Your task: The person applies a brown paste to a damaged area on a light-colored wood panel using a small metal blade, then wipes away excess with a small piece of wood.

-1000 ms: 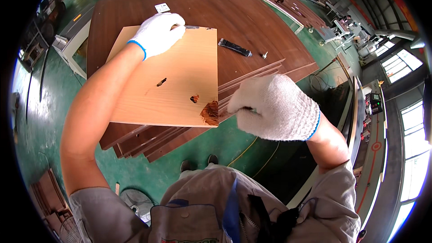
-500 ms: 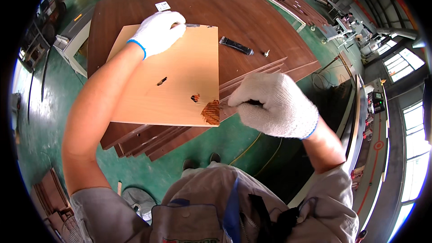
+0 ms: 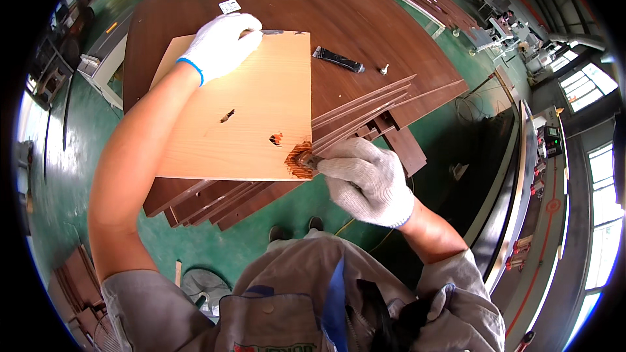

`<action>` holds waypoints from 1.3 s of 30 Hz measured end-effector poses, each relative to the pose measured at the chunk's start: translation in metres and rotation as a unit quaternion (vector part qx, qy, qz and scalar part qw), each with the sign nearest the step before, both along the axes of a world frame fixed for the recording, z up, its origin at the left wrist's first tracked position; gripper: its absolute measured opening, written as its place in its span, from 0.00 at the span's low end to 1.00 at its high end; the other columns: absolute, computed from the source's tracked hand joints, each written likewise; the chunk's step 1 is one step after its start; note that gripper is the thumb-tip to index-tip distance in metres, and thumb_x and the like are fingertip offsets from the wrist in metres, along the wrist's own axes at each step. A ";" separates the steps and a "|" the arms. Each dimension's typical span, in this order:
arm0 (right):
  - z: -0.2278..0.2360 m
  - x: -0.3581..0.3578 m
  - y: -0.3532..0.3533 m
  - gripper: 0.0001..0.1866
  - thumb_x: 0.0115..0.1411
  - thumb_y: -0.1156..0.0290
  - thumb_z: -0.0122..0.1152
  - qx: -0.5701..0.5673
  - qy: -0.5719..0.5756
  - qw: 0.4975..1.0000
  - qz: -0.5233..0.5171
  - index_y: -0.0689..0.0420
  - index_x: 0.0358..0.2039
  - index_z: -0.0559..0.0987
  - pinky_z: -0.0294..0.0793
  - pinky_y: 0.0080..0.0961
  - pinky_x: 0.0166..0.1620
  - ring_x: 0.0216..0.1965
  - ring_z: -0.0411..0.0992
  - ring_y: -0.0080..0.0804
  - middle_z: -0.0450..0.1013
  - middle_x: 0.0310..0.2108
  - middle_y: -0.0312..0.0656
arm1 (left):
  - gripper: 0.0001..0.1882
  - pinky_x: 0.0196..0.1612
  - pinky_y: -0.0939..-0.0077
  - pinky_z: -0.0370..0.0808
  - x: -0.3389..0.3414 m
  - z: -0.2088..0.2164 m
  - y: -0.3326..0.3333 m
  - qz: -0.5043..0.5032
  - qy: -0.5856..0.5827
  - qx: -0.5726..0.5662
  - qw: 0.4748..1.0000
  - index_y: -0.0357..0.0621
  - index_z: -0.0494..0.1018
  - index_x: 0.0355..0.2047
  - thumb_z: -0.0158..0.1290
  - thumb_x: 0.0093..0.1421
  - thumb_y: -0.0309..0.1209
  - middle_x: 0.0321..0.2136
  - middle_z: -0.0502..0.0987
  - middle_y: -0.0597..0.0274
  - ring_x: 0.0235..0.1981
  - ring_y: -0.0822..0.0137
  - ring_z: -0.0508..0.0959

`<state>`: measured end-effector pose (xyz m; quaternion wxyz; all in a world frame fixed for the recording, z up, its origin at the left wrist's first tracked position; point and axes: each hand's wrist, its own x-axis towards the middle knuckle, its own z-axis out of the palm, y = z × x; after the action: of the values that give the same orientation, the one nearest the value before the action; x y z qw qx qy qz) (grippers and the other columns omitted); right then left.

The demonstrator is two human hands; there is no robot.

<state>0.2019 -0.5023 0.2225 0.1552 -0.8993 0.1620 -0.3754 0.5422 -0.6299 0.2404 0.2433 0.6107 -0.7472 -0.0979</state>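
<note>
A light wood-coloured board [image 3: 241, 91] lies on a stack of dark brown panels [image 3: 365, 19]. My left hand [image 3: 225, 42], in a white knit glove, rests on the board's far edge with fingers pinched; what they hold, if anything, is hidden. Beside its fingertips is a dark grey mark [image 3: 274, 32]. My right hand [image 3: 368, 179], gloved too, grips a small flat-edged scraper [image 3: 308, 160], mostly hidden by the fingers. Its edge touches a striped brown smear [image 3: 298, 161] at the board's near right corner. Two smaller dark marks, one brown [image 3: 227, 116] and one orange-black [image 3: 276, 139], lie farther left.
A black tube [image 3: 339, 60] and a small whitish nozzle-like cap [image 3: 384, 70] lie on the panels right of the board. Behind my left hand is a white card [image 3: 229, 6]. Stepped panel edges [image 3: 365, 107] stick out at the right, above a green floor [image 3: 254, 248].
My right hand has moved left and slightly down, bringing the scraper's edge onto the brown smear. My left hand keeps its place on the board; the whole view has shifted slightly.
</note>
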 end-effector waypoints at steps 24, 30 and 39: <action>0.101 0.018 -0.026 0.08 0.53 0.68 0.66 0.020 0.317 0.948 0.029 0.55 0.32 0.88 0.81 0.48 0.37 0.32 0.81 0.52 0.80 0.30 0.47 | 0.16 0.54 0.59 0.78 0.001 -0.009 0.002 -0.006 0.020 -0.053 0.998 0.38 0.81 0.48 0.56 0.70 0.38 0.42 0.85 0.49 0.45 0.51 0.83; 0.052 0.006 -0.022 0.11 0.54 0.71 0.62 0.129 0.056 0.990 0.004 0.53 0.34 0.90 0.82 0.44 0.36 0.32 0.82 0.49 0.81 0.31 0.45 | 0.17 0.54 0.58 0.79 -0.004 -0.007 -0.003 -0.019 0.020 -0.046 0.999 0.37 0.82 0.48 0.57 0.70 0.38 0.43 0.85 0.48 0.46 0.51 0.83; 0.098 0.026 -0.034 0.07 0.53 0.68 0.63 0.011 0.307 0.952 0.016 0.55 0.27 0.86 0.80 0.49 0.38 0.34 0.81 0.52 0.80 0.26 0.48 | 0.17 0.55 0.58 0.79 0.002 -0.005 0.004 -0.004 0.009 -0.054 0.998 0.38 0.82 0.49 0.57 0.70 0.39 0.43 0.85 0.48 0.47 0.50 0.83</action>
<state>0.2278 -0.5368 0.3209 0.1135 -0.9718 0.1916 -0.0769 0.5441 -0.6262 0.2353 0.2820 0.5928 -0.7517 -0.0635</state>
